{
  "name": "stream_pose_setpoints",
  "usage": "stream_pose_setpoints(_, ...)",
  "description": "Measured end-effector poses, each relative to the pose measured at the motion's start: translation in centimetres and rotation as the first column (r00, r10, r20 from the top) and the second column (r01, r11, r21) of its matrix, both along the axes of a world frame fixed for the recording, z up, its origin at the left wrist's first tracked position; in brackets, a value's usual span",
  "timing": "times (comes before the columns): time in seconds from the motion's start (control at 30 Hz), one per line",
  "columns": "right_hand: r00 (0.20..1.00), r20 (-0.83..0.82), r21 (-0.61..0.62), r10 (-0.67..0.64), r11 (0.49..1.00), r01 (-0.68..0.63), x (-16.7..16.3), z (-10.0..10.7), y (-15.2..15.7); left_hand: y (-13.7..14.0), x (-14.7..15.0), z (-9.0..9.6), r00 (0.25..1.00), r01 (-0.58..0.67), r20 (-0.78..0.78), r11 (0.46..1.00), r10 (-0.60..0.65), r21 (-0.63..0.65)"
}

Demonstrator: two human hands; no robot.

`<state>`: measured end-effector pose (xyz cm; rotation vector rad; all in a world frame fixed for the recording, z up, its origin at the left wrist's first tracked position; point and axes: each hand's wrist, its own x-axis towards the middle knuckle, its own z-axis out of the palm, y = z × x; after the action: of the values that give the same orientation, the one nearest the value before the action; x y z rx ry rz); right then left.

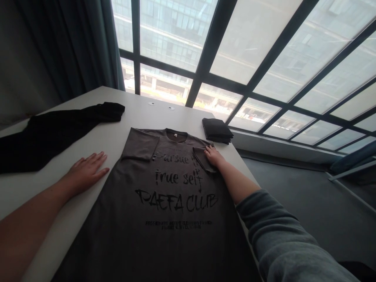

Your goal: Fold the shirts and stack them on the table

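Observation:
A dark grey T-shirt (182, 246) with black lettering lies spread face up, its collar at the far end. Both short sleeves are folded inward over the chest. My right hand (214, 156) rests on the folded right-side sleeve (205, 159), fingers stretched out and apart from any grip. Left of the shirt, my left hand (88, 172) lies flat on the white table (135, 113), fingers extended and holding nothing. The left hand is close to the shirt's edge but does not visibly touch it.
A black garment (58, 133) lies along the table's left side. Near the far right edge sits a stack of dark spiral-bound notebooks (217, 130). Behind stand large framed windows (176, 35) and a dark curtain (73, 47). Grey floor (293, 188) shows to the right.

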<state>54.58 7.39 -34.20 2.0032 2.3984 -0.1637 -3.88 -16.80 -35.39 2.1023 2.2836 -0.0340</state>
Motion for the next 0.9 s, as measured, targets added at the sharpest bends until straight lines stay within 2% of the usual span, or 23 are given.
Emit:
stream_pose_setpoints(0.1, 0.999, 0.005, -0.007, -0.039, 0.999, 0.039, -0.5, 0.1, 0.2, 0.0, 0.0, 0.2, 1.0, 0.008, 0.01, 1.0, -0.008, -0.004)
stream_pose_setpoints(0.23, 0.997, -0.005, -0.028, -0.081, 0.996, 0.08, -3.4, 0.0, -1.1, 0.0, 0.0, 0.3, 1.0, 0.004, 0.023, 1.0, -0.003, -0.011)
stream_pose_setpoints(0.43, 0.993, -0.049, -0.055, 0.104, 0.993, -0.106, -8.5, -0.5, -4.6, 0.1, -0.2, 0.0, 1.0, 0.009, 0.015, 1.0, -0.008, -0.006)
stream_pose_setpoints(0.67, 0.981, -0.066, -0.064, 0.184, 0.98, -0.188, -9.7, 0.9, -5.9, -0.1, 0.0, 0.1, 1.0, 0.016, -0.002, 1.0, -0.016, -0.007)
stream_pose_setpoints(0.73, 0.971, -0.084, -0.052, 0.223, 0.972, -0.228, -9.7, 1.5, -7.4, -0.2, 0.2, 0.3, 1.0, 0.012, 0.015, 1.0, -0.012, -0.012)
stream_pose_setpoints(0.8, 0.945, -0.09, -0.026, 0.314, 0.948, -0.317, -9.7, 1.9, -10.2, -0.2, 0.3, 0.5, 1.0, 0.003, 0.027, 1.0, -0.002, -0.026)
stream_pose_setpoints(0.9, 0.853, -0.061, 0.012, 0.518, 0.855, -0.518, -9.2, 2.5, -15.6, -0.2, 0.3, 0.5, 0.999, 0.004, 0.035, 1.0, -0.003, -0.025)
